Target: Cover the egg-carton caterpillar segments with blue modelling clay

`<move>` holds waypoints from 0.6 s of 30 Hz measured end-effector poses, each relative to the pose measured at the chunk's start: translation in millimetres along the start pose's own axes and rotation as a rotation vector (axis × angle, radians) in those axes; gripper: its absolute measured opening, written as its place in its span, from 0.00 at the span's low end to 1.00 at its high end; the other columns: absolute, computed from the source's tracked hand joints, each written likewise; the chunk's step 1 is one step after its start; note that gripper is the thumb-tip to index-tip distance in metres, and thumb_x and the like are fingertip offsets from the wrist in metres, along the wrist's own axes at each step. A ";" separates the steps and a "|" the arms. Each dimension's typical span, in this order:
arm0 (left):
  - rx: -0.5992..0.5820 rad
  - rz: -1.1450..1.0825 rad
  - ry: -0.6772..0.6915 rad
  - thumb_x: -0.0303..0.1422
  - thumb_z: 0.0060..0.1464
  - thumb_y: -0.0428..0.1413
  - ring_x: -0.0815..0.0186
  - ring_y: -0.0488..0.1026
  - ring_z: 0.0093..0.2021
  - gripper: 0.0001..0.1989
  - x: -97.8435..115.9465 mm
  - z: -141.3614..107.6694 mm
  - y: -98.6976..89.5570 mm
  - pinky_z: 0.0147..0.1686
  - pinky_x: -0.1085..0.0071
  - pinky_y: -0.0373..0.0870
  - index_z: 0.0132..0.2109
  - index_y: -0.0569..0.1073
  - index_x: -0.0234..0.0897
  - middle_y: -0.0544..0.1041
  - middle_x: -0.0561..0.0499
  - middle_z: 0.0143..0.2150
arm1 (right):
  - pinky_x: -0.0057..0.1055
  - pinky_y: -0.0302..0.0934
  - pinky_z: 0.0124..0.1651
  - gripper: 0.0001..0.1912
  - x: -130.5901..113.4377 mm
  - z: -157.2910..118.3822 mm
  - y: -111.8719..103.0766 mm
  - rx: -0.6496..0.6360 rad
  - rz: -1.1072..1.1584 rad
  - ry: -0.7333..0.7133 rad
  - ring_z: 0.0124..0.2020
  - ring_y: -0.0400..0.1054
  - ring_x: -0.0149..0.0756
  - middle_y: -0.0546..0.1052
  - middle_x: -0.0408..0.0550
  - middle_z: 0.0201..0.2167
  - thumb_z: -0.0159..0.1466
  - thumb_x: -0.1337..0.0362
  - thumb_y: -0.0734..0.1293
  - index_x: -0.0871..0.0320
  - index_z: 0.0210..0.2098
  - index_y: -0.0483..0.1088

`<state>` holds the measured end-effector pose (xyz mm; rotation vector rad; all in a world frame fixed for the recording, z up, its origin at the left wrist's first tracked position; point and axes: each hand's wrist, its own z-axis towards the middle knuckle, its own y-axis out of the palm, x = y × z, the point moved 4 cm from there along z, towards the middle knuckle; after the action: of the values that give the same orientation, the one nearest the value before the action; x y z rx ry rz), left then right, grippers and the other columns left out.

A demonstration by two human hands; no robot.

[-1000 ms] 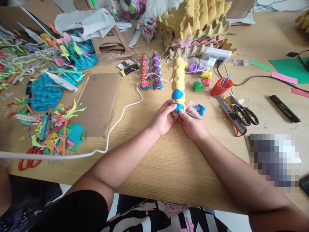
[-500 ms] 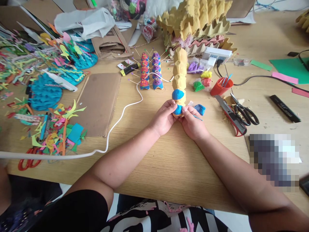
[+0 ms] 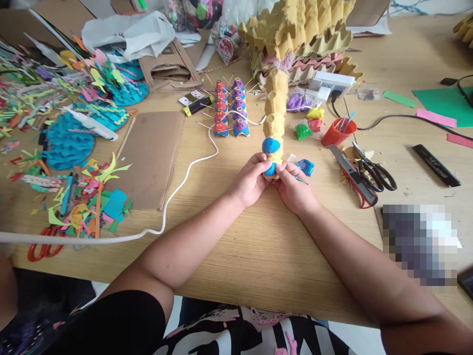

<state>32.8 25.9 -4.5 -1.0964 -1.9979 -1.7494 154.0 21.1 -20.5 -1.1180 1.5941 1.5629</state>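
Observation:
Between my hands is the near end of a yellow egg-carton strip (image 3: 275, 101), which points away from me. Blue clay (image 3: 271, 145) covers part of one cup, and a second blue patch (image 3: 271, 170) lies on the nearest cup under my thumbs. My left hand (image 3: 252, 178) grips the strip's left side, thumb on the blue. On the other side my right hand (image 3: 294, 186) holds it, with its thumb at the patch's edge. A thin blue stick (image 3: 301, 180) pokes out by the right fingers. Just beyond lies a packet of blue clay (image 3: 306, 167).
Two finished-looking painted strips, one red (image 3: 221, 108) and one purple (image 3: 240, 106), stand ahead with pins. An orange cup (image 3: 339, 131), a box cutter (image 3: 354, 176) and black scissors (image 3: 375, 170) lie right. A white cable (image 3: 185, 182) crosses left, near cardboard (image 3: 151, 153) and paper scraps (image 3: 98, 212).
The far end of the yellow strip has risen slightly, and its near end has shifted a little left. Both hands keep their hold, thumbs still on the blue clay.

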 end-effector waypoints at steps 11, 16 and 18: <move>-0.062 0.008 0.023 0.35 0.51 0.77 0.69 0.77 0.38 0.23 -0.8 0.9 -0.9 0.39 0.70 0.71 0.40 0.69 0.42 0.82 0.58 0.39 | 0.34 0.62 0.38 0.31 -3.8 -1.0 2.9 0.003 0.068 0.013 0.32 0.63 0.32 0.72 0.39 0.27 0.47 0.42 0.90 0.52 0.25 0.71; -0.083 0.006 0.034 0.38 0.47 0.80 0.69 0.77 0.38 0.26 -1.1 1.5 -1.5 0.39 0.70 0.72 0.40 0.70 0.42 0.82 0.57 0.39 | 0.33 0.62 0.38 0.30 -3.6 -0.9 3.1 -0.008 0.075 0.015 0.32 0.64 0.32 0.73 0.38 0.27 0.49 0.43 0.89 0.52 0.25 0.72; -0.087 0.003 0.038 0.39 0.45 0.81 0.70 0.77 0.37 0.27 -0.6 1.1 -1.0 0.39 0.70 0.72 0.39 0.71 0.42 0.83 0.58 0.38 | 0.33 0.62 0.39 0.29 -4.4 -1.2 3.0 -0.010 0.089 0.014 0.32 0.65 0.32 0.73 0.38 0.26 0.49 0.43 0.89 0.52 0.25 0.72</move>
<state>32.8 26.8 -5.9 -1.0834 -1.9129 -1.8571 153.4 20.2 -15.1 -1.0790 1.6675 1.6248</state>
